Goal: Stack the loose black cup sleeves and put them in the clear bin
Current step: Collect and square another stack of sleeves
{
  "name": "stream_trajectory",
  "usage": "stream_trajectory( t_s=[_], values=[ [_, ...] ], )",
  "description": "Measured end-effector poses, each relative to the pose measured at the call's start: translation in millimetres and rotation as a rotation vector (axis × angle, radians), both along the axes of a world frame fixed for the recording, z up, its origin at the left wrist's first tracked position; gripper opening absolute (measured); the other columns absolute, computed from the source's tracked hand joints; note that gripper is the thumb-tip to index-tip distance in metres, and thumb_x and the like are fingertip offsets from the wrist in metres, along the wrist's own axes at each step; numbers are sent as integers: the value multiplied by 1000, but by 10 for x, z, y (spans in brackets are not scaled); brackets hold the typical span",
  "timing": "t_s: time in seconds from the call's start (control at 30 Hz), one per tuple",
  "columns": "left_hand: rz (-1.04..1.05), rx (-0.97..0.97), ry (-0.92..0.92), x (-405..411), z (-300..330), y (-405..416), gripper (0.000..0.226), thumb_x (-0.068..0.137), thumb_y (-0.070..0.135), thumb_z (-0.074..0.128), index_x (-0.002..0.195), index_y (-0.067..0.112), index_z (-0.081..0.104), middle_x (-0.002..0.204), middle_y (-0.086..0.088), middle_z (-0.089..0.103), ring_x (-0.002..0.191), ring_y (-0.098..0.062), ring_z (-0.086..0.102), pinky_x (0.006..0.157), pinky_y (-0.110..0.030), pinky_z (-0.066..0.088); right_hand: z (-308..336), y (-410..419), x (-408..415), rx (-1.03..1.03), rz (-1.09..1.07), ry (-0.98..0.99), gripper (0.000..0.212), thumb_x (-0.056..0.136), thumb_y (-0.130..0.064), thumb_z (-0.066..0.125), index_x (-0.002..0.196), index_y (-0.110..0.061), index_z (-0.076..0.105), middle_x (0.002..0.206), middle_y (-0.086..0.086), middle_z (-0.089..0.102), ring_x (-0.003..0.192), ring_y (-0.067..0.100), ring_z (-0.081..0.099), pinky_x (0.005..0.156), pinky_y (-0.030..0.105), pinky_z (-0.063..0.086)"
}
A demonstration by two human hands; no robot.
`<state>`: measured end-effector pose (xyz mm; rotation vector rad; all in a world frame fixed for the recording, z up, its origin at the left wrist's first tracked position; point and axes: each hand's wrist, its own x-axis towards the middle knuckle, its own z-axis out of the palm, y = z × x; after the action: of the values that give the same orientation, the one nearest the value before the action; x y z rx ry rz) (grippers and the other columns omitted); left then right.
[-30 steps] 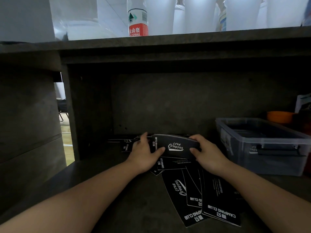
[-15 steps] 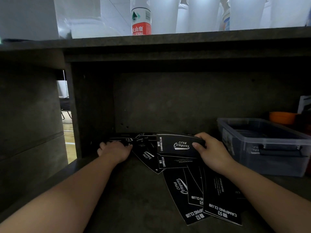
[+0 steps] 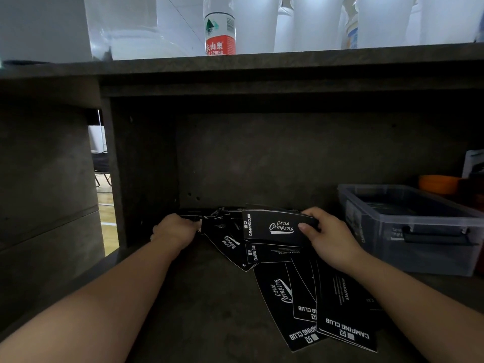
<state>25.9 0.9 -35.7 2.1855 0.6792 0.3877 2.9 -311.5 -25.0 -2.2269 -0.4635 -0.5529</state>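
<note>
— Where were the hands?
— The right hand [image 3: 328, 238] gripped a small stack of black cup sleeves [image 3: 272, 227], held upright over loose sleeves [image 3: 314, 305] strewn across the shelf [image 3: 204, 310]. The left hand [image 3: 175, 230] pinched a sleeve at the back left.
— And the clear bin [image 3: 419, 231]?
— Just right, sleeves already inside.

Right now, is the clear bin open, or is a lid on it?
Open. The clear bin shows no lid: its rim is bare, and the head view looks straight down inside, where some dark flat things already lie.
</note>
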Motion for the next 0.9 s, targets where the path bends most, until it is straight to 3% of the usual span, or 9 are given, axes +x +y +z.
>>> stream_trajectory(
  t_s=[0.07, 0.13, 0.3, 0.47, 0.57, 0.63, 0.7, 0.8, 0.9],
  values=[
    [14, -127, -140, -8, 20, 18, 42, 83, 46, 68, 106, 12, 72, 109, -12, 68, 101, -30, 62, 92, -39, 51, 4, 1, 1, 7, -3, -6, 9, 93, -19, 59, 98, -27, 59, 87, -10, 65, 79, -2, 56, 67, 9, 38],
    [83, -168, -278, -46, 85, 4, 27, 95, 28, 59, 110, 8, 70, 110, -14, 67, 103, -30, 62, 86, -33, 49, 6, 4, 0, 28, 1, -17, 10, 92, -19, 60, 95, -28, 59, 87, -11, 65, 81, -1, 58, 68, 10, 40],
    [238, -199, -656, -208, 215, -94, 19, 101, 13, 44, 118, 8, 50, 114, -7, 61, 103, -22, 57, 79, -33, 40, 20, 14, -16, 37, 6, -19, 10, 93, -18, 59, 96, -28, 59, 86, -13, 65, 80, -2, 58, 65, 8, 39],
    [93, -126, -550, -156, 143, -71, 52, 93, 28, 64, 137, 7, 44, 125, -14, 62, 111, -27, 59, 91, -37, 45, 31, 14, -29, 22, -8, -23, 11, 93, -19, 59, 94, -29, 59, 84, -13, 64, 77, -4, 56, 62, 4, 37],
    [138, -90, -648, -172, 152, -91, 46, 95, 20, 61, 137, 6, 51, 128, -15, 62, 120, -30, 56, 99, -34, 42, 35, 14, -25, 7, -17, -23, 11, 93, -20, 60, 93, -31, 58, 83, -13, 64, 75, -5, 55, 61, 2, 37],
    [181, -80, -858, -213, 195, -90, 34, 97, 14, 55, 131, 12, 55, 119, -9, 64, 112, -25, 59, 94, -32, 43, 31, 6, -18, 11, -19, -25, 12, 92, -20, 60, 93, -31, 58, 83, -12, 65, 76, -4, 56, 62, 4, 39],
    [118, -19, -936, -216, 199, -88, 26, 95, 4, 51, 115, 16, 64, 115, -1, 59, 108, -18, 57, 94, -29, 43, 28, 4, -16, 12, -18, -26, 12, 92, -20, 60, 94, -31, 58, 83, -12, 64, 76, -4, 56, 62, 4, 39],
    [9, -28, -864, -159, 127, -111, 37, 91, -5, 50, 84, 24, 72, 119, 5, 48, 109, -13, 52, 97, -28, 43, 22, 1, -8, 9, -16, -24, 12, 92, -19, 60, 95, -31, 57, 81, -13, 63, 72, -4, 55, 61, 4, 37],
    [-79, -94, -753, -100, 90, -109, 44, 92, 0, 44, 80, 34, 71, 104, -2, 68, 84, -26, 66, 75, -36, 55, 18, -3, 4, -3, -26, -26, 10, 92, -20, 60, 98, -29, 59, 83, -11, 62, 71, -4, 53, 60, 2, 36]
  ],
)
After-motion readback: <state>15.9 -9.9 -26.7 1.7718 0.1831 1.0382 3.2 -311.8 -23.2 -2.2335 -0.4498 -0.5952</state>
